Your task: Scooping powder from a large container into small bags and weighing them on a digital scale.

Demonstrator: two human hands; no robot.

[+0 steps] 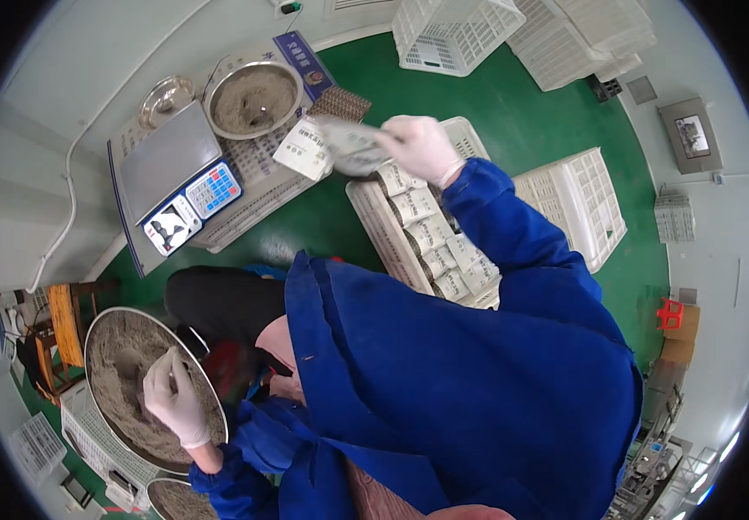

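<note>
My left hand (175, 400), in a white glove, is over a big metal basin (90, 381) of grey-brown loose fibrous material (127, 351). Its fingers are curled together, and whatever they may hold is hidden. At the upper middle my gloved right hand (422, 149) grips a pale printed packet (353, 146), smeared by motion. Just left of it, at the corner of a stand, is a white printed packet (303, 149); whether the two touch I cannot tell. Below the right hand a white crate (376, 227) holds several filled white packets (431, 234).
A digital scale (171, 165) stands at the left beside a metal bowl (255, 100) of similar material and a small metal dish (166, 100). White plastic crates (452, 39) stand at the back, with another crate (573, 204) at right. Part of another basin (179, 500) shows at lower left.
</note>
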